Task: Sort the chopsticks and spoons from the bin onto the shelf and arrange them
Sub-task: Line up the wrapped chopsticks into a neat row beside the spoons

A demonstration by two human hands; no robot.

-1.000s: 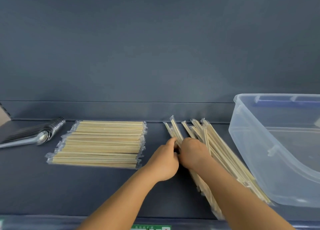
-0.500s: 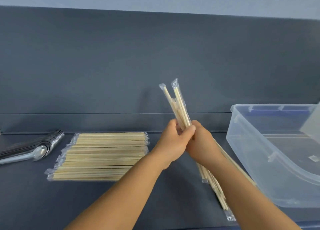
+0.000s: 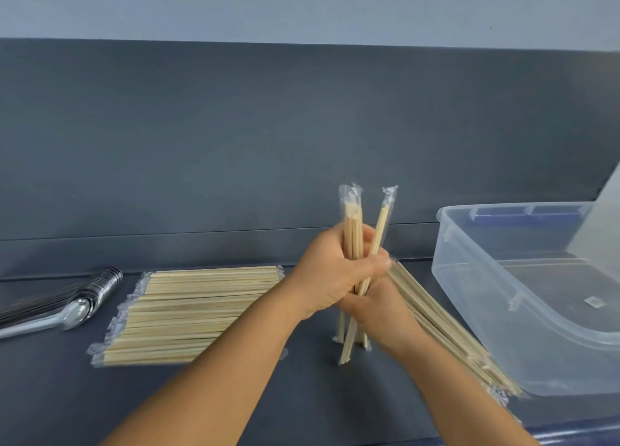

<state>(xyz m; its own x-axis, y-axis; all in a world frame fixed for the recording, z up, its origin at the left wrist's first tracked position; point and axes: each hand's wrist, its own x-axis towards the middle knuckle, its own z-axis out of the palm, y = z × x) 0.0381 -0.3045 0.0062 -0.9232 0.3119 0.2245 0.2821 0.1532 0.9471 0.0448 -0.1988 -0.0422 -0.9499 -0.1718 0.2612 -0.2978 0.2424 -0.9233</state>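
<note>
Both gripping: left hand (image 3: 330, 271) and right hand (image 3: 375, 306) clasped round a bundle of wrapped chopsticks (image 3: 355, 241), swung since a moment ago from leaning back-left to near upright. Long axis vertical, lower ends on the shelf (image 3: 60, 395), one pair slanting right at top.

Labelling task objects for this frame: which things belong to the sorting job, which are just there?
Job:
- upright bundle of plastic-wrapped wooden chopsticks, held by left hand and right hand
- neat flat chopstick stack
- loose slanted chopstick pile
- stacked metal spoons
- clear plastic bin
- dark grey shelf

Not in use:
- none visible
</note>
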